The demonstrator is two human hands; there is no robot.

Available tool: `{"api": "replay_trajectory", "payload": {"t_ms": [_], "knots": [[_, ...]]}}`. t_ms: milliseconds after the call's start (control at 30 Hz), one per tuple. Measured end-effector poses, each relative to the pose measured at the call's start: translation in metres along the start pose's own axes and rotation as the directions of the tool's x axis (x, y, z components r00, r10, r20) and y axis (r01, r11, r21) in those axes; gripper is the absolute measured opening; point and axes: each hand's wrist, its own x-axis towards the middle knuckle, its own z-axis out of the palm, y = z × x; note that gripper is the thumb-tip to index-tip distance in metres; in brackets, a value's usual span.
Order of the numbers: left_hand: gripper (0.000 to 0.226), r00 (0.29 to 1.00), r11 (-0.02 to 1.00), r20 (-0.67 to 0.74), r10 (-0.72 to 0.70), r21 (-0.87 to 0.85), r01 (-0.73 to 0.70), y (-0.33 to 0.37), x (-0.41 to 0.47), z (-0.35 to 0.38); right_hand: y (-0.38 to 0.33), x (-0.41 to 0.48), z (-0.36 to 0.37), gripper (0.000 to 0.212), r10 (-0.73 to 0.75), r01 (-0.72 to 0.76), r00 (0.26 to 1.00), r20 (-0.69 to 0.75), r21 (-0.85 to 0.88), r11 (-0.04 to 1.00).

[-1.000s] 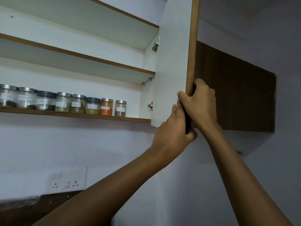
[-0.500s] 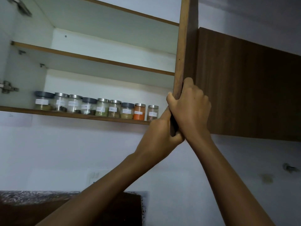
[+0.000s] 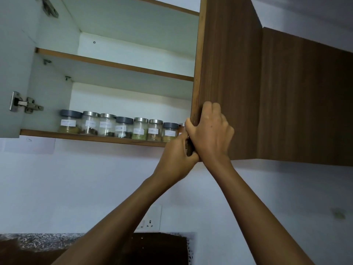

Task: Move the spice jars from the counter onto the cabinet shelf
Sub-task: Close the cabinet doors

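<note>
Up high, both hands are on the free edge of the brown cabinet door [image 3: 229,77]; the right hand [image 3: 210,134] is wrapped round that edge from the front, fingers [image 3: 191,127] hooked over it, knuckles towards us; the left hand [image 3: 176,155] is clenched round the door's bottom corner just below, pressed against the right hand; the door stands partly across the open cabinet, its wood face angled to the camera; behind it, the spice jars [image 3: 122,127] stand upright in one tight row along the front of the bottom shelf [image 3: 86,137], shoulder to shoulder, each with a white label; some wear grey lids, others shiny metal ones; the contents run from yellowish powder on the left through dark seeds to green in the middle; the rightmost jar, an orange one [image 3: 181,129], is half hidden by the right hand and the door edge; the two shelves above look bare; a metal hinge [image 3: 24,105] shows on the left wall of the cabinet; down below, a white wall socket [image 3: 150,220] peeks between the forearms, and a speckled table [image 3: 38,241] runs along the bottom left.
</note>
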Motion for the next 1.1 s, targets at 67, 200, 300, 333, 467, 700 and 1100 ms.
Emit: {"api": "replay_trajectory", "payload": {"t_ms": [67,200,300,333,467,700,1100], "knots": [[0.033,1.000,1.000,-0.011,-0.010,-0.010,0.010,-0.017,0.004,-0.007,-0.009,-0.002,0.016,0.036,-0.007,0.007,1.000,0.017,0.004,1.000],[0.037,0.999,0.999,-0.039,-0.030,-0.015,0.029,-0.049,0.012,-0.015,-0.022,-0.006,0.046,0.043,-0.013,0.013,0.999,0.049,-0.009,1.000],[0.043,0.995,0.999,-0.083,-0.049,0.003,0.049,-0.074,0.020,-0.020,-0.027,-0.009,0.070,0.058,-0.049,0.050,0.994,0.094,-0.007,0.999],[0.045,0.993,0.998,-0.101,-0.058,0.006,0.059,-0.082,0.023,-0.021,-0.029,-0.009,0.078,0.062,-0.071,0.072,0.991,0.116,-0.008,0.997],[0.050,0.981,0.996,-0.177,-0.078,0.034,0.085,-0.112,0.031,-0.019,-0.032,-0.006,0.106,0.068,-0.112,0.110,0.976,0.189,0.017,0.994],[0.041,0.916,0.759,-0.392,0.089,0.621,0.193,-0.170,0.037,-0.018,-0.030,-0.006,0.165,0.074,-0.190,0.195,0.948,0.254,0.008,0.981],[0.050,0.939,0.638,-0.342,-0.026,0.718,0.279,-0.225,0.066,-0.013,-0.024,-0.008,0.235,0.073,-0.229,0.227,0.896,0.380,0.050,0.972]]}}
